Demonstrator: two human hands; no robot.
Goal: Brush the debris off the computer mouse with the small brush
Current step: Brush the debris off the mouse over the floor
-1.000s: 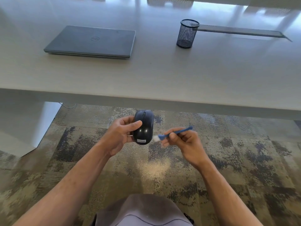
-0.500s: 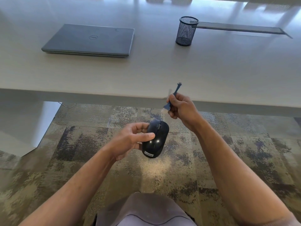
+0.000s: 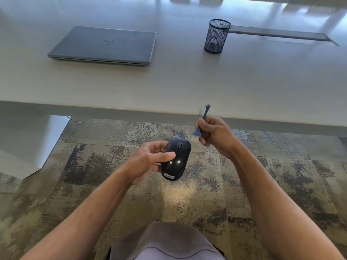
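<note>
The glossy black computer mouse point(image 3: 176, 158) is held in the grip of the left hand point(image 3: 148, 162), thumb laid across its top and fingers curled beneath, above the mottled carpet floor point(image 3: 105, 166) in front of the pale desk point(image 3: 187, 81). The small blue-handled brush point(image 3: 201, 123) is pinched in the closed grip of the right hand point(image 3: 216, 136), handle pointing up towards the desk edge and pale bristles down, just beside the front end of the mouse; contact cannot be made out. Compared with half a second ago, the brush has been lowered closer to the mouse, while a second ago it was held level at the mouse's near end. On the desk, a closed grey laptop point(image 3: 105, 45) and a black mesh pen cup point(image 3: 216, 35) are seen, well apart.
</note>
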